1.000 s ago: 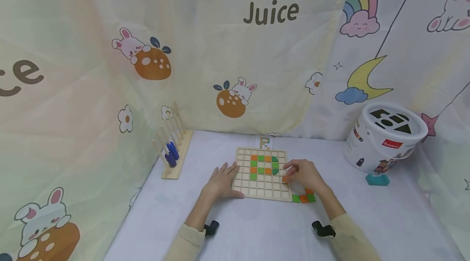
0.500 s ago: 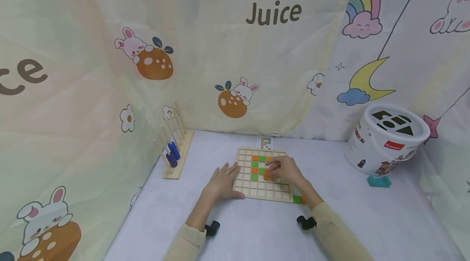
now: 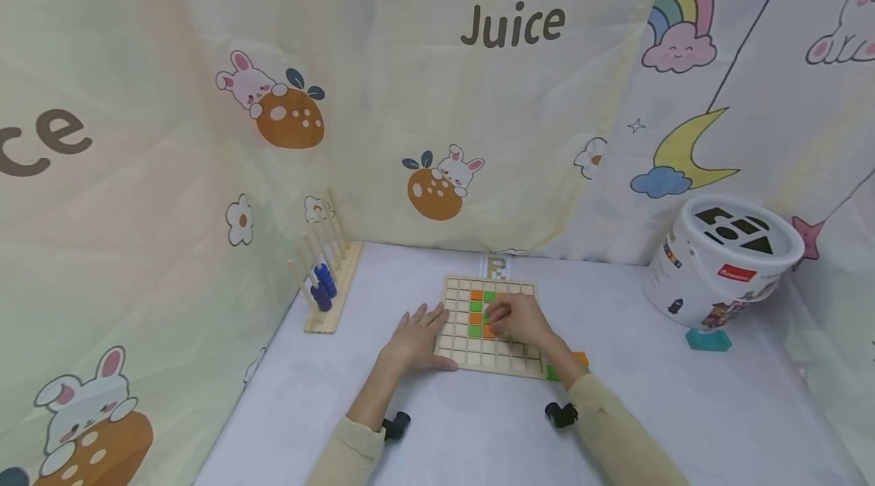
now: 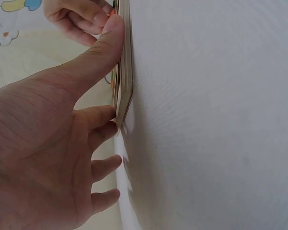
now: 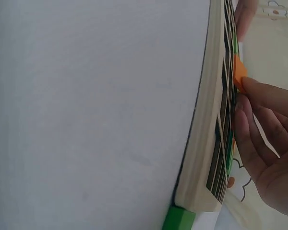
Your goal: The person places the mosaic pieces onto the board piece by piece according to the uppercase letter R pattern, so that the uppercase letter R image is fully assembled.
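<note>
A wooden grid board (image 3: 478, 359) lies on the white table, with orange and green square tiles set in its cells. My left hand (image 3: 410, 342) rests at the board's left side, fingers spread; in the left wrist view its thumb (image 4: 113, 36) and index fingertip touch the board's edge. My right hand (image 3: 522, 319) is over the middle of the board. Between thumb and finger it pinches an orange tile (image 5: 239, 72), tilted against the grid, beside a green tile (image 3: 475, 331). The right hand hides the board's right-hand tiles.
Loose green (image 3: 554, 373) and orange (image 3: 581, 358) tiles lie off the board's near right corner, partly behind the forearm. A pattern card (image 3: 496, 267) sits behind the board. At left stands a peg rack (image 3: 342, 288) with blue beads; at right, a white bucket (image 3: 711, 266) and teal block (image 3: 709, 340).
My right hand has carried the orange tile leftward from the board's right edge to a cell beside the lowest green tile. The left hand has kept its place.
</note>
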A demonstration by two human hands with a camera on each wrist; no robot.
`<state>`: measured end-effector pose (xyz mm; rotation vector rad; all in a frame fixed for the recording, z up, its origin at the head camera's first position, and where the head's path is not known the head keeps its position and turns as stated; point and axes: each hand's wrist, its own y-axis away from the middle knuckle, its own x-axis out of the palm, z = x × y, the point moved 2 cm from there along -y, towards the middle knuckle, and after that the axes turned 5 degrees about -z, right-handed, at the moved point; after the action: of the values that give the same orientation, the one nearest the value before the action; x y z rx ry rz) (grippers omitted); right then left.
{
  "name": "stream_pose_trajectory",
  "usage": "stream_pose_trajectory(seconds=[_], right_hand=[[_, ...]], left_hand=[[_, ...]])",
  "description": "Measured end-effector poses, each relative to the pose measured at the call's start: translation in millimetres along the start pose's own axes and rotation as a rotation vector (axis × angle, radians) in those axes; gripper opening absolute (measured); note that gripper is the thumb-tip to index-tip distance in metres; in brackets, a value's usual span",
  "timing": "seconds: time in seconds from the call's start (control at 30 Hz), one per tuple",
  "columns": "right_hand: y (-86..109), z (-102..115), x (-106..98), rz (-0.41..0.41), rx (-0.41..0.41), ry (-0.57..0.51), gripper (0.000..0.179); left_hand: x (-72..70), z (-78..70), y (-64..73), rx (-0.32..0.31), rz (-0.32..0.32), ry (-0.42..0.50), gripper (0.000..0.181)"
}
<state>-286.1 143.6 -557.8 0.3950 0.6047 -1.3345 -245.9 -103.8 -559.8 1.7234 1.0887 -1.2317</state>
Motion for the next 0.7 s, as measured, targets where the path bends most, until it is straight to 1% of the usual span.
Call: stream_pose_trajectory(seconds=[0.1, 0.23, 0.37, 0.47, 0.6, 0.7], right_hand=[[1.0, 1, 0, 0.004, 0.004, 0.003, 0.024], [3.1, 1, 1, 0.01, 0.029, 0.014, 0.024], [7.4, 2, -1, -0.005, 0.026, 0.024, 0.026], [11.4, 5, -7, -0.028, 0.004, 0.032, 0.027], [17.6, 6, -22, -0.06, -0.031, 0.038, 0.027], [22.5, 3, -33, -0.079, -0.036, 0.031, 0.028]], left_hand=[[0.7, 0.4, -0.3, -0.004, 0.001, -0.007, 0.117], [0.7, -0.2, 0.2, -0.003, 0.005, 0.011, 0.117], [0.7, -1.2, 0.7, -0.002, 0.009, 0.019, 0.116], [1.0, -1.0, -0.1, -0.006, 0.005, 0.011, 0.116], [0.6, -1.1, -0.6, -0.01, 0.005, -0.003, 0.116], [-0.7, -1.1, 0.4, -0.007, 0.009, -0.006, 0.116]])
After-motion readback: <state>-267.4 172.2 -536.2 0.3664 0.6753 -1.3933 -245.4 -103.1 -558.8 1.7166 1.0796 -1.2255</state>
